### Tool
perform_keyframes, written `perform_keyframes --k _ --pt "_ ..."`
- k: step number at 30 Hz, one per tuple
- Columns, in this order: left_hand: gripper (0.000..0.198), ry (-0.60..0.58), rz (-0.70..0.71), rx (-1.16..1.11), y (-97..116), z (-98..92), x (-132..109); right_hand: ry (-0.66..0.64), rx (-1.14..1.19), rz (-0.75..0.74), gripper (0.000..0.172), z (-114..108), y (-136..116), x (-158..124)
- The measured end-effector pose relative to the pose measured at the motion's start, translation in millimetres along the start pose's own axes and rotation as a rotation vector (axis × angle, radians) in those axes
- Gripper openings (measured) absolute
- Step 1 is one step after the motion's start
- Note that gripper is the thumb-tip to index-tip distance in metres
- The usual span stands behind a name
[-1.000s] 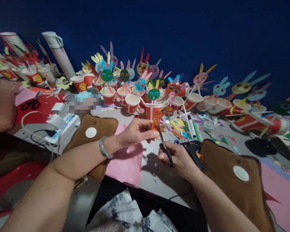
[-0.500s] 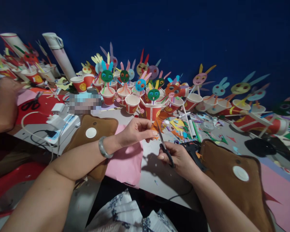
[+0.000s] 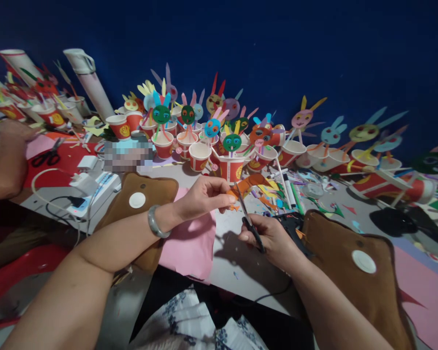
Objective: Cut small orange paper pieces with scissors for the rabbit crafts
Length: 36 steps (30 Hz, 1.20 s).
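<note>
My left hand (image 3: 204,197) pinches a piece of orange paper (image 3: 250,183) over the middle of the table. A silver bracelet sits on that wrist. My right hand (image 3: 272,239) grips black scissors (image 3: 248,219), whose blades point up into the orange paper beside my left fingertips. A pink paper sheet (image 3: 190,240) lies under my left forearm.
Rows of red and white paper cups (image 3: 199,155) holding stick figures with coloured bunny faces crowd the back. Paper scraps litter the grey table (image 3: 237,265). Brown cushions lie at left (image 3: 138,194) and right (image 3: 357,262). Another person's hand (image 3: 5,155) and black scissors (image 3: 47,156) are at far left.
The orange paper has turned in my left fingers and now stretches out to the right of the blades. Both hands stay almost in place.
</note>
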<state>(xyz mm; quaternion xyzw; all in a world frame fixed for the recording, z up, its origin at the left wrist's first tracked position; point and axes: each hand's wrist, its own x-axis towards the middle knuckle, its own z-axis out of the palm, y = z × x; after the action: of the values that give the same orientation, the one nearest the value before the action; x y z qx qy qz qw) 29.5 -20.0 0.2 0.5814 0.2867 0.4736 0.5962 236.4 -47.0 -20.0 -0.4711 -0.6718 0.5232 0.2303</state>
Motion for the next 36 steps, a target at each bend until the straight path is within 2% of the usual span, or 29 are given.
perform_keyframes --k 7,13,19,36 --pt "0.022 0.023 0.044 -0.012 -1.8 -1.7 1.1 0.007 -0.037 -0.009 0.05 -0.7 -1.2 -0.3" --pt "0.025 0.02 -0.004 -0.005 -2.4 0.8 0.3 0.005 -0.041 -0.01 0.051 -0.4 -1.5 0.1" --pt "0.024 0.024 -0.011 0.052 -4.0 1.7 -0.7 0.016 -0.034 -0.03 0.049 1.4 -1.9 0.2" --pt "0.022 0.01 -0.044 0.031 -1.5 3.3 -0.8 0.012 -0.016 -0.019 0.046 0.9 0.3 0.7"
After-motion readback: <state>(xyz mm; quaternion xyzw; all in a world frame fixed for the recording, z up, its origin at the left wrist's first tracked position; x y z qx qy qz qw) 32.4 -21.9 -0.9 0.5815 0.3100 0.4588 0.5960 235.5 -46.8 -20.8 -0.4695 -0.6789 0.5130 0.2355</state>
